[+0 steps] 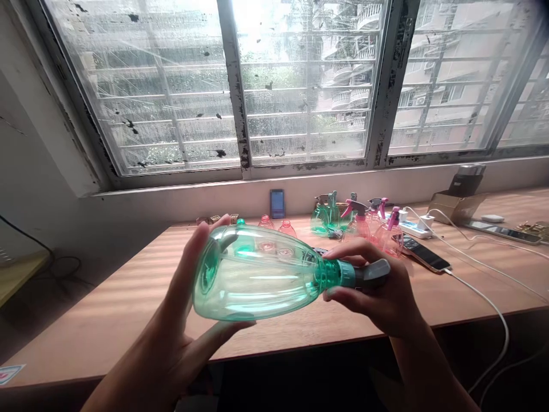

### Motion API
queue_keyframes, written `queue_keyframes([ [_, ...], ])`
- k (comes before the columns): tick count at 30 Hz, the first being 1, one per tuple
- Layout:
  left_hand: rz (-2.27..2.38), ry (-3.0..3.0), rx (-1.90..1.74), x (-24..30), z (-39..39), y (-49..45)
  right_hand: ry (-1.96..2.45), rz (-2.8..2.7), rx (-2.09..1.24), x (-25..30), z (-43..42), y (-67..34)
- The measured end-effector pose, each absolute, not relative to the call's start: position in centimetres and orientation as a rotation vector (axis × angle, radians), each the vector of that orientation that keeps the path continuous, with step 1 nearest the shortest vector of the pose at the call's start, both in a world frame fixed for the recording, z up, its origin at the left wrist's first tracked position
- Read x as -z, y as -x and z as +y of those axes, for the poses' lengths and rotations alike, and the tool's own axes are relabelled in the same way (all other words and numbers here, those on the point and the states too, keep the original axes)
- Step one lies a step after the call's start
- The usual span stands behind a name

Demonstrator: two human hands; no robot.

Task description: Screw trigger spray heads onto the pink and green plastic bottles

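Note:
A clear green spray bottle [261, 280] lies sideways in the air above the table's front part, its base to the left and its neck to the right. My left hand [180, 332] grips the base end, thumb below and fingers behind. Around the neck and the grey-green spray head [364, 273] close the fingers of my right hand [386, 292]. The head sits at the neck's mouth; whether it is screwed tight I cannot tell. Through the bottle's wall, red bottles without heads [286, 229] and a green one show behind it.
Green spray bottles [328, 214] and pink ones [388, 232] stand at the back. To their right are a phone [424, 253], a power strip [415, 229], white cables [480, 292] and a cardboard box [454, 207]. A small device [277, 203] leans on the wall beneath the window.

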State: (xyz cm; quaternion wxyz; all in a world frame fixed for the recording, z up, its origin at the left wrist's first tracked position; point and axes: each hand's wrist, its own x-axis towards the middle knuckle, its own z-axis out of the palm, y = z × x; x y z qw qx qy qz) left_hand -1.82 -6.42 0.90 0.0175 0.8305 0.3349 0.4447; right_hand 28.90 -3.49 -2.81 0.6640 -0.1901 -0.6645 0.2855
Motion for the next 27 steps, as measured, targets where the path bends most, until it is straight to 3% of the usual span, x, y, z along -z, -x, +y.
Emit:
queue_keyframes([
  [9,1.067,-2.37,-1.419,-1.1,-6.1,1.5,0.499,-1.573,-0.441,2.8,-3.3,-29.2],
  [19,1.219,-2.445,-1.411,-0.7,-6.0,1.5,0.478,-1.407,-0.774,1.7,-4.4,-28.5],
  [27,1.129,-2.425,-1.289,-1.8,-6.0,0.9,0.493,-1.399,-0.71,1.7,-4.4,-28.4],
])
